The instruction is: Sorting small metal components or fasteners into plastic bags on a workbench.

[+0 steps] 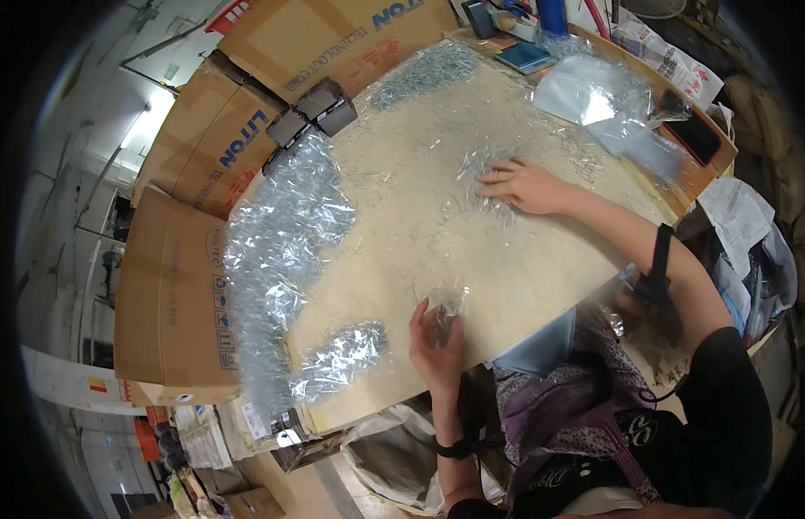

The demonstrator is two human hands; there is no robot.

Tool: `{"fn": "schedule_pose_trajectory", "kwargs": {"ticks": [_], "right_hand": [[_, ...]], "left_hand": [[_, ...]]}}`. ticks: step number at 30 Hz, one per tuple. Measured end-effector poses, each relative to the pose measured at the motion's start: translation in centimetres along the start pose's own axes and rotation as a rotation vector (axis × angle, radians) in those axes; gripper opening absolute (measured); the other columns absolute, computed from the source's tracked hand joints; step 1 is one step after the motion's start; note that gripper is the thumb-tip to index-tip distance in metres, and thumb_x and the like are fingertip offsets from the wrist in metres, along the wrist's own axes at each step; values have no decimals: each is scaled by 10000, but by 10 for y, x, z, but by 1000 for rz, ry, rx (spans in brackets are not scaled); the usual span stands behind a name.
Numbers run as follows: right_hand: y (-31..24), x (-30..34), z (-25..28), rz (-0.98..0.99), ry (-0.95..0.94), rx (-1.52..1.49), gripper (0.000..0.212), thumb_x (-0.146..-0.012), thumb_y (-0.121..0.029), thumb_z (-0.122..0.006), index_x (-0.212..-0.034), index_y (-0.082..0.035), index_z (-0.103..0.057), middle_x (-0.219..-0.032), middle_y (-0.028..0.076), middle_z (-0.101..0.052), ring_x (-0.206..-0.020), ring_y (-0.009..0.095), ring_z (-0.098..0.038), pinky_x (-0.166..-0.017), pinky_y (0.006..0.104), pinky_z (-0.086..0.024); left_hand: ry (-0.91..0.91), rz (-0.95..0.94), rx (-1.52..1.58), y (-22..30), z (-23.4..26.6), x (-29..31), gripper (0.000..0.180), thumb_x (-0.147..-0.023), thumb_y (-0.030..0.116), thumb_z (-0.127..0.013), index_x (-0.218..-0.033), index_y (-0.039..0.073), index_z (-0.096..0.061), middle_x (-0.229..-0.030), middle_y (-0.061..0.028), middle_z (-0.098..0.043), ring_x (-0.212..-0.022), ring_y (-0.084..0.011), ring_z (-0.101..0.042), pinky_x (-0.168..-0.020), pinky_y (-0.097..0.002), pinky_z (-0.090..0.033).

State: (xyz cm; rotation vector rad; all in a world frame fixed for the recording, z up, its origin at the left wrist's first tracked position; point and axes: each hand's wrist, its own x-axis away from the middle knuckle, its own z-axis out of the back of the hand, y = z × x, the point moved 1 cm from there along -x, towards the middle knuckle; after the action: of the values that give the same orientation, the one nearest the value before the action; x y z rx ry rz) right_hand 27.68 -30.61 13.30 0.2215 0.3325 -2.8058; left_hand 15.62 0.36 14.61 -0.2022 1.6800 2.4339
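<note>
My left hand (pixel 437 339) is near the front edge of a pale wooden table (pixel 394 216) and holds a small clear plastic bag (pixel 446 302) by its lower part. My right hand (pixel 522 183) lies flat, fingers spread, on a thin scatter of small metal pieces (pixel 497 164) in the middle of the table. It holds nothing. A black strap sits on my right forearm and a dark band on my left wrist.
Filled clear bags of metal parts lie along the left edge (pixel 281 251), the front left (pixel 342 355) and the far end (pixel 424 73). Empty clear bags (pixel 593 99), a phone (pixel 696 134) and a scale (pixel 525 56) are far right. Cardboard boxes (pixel 173 294) stand left.
</note>
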Motion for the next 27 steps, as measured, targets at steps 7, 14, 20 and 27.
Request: {"fn": "schedule_pose_trajectory", "kwargs": {"ticks": [7,14,20,27], "right_hand": [[-3,38,8,103,124,-204,316,-909,-185,-569,-1219,-193,-630,-1384,53,-516,-1325,302,-401,-1101,458,-298],[-4,102,52,18,416,-188,268,-862,-93,-599,-1119,-103,-672,-1297,90,-584,-1282,313,-453,-1067,413,-355],[82,190,46,-708,788,90,230,-795,-49,-619,-1018,-34,-677,-1165,160,-634,-1143,312,-563,-1012,404,-419],[101,215,51,-536,707,259,253,-760,43,-589,-987,-32,-675,-1069,147,-663,-1061,315,-594,-944,410,-446]], "left_hand": [[224,-3,33,-29,30,-8,561,-830,-17,-653,-1345,52,-443,-1003,-90,-625,-872,-146,-595,-759,-268,-495],[479,75,-478,-33,62,-15,614,-764,32,-684,-1334,18,-457,-1038,-146,-609,-982,-286,-550,-900,-397,-413],[631,-110,-827,-19,62,-10,562,-775,83,-696,-1296,30,-492,-1283,-195,-487,-1197,-363,-438,-1004,-489,-332],[455,-232,-670,-1,24,19,488,-800,85,-686,-1255,26,-522,-1337,-222,-438,-1255,-390,-407,-1037,-491,-317]]}}
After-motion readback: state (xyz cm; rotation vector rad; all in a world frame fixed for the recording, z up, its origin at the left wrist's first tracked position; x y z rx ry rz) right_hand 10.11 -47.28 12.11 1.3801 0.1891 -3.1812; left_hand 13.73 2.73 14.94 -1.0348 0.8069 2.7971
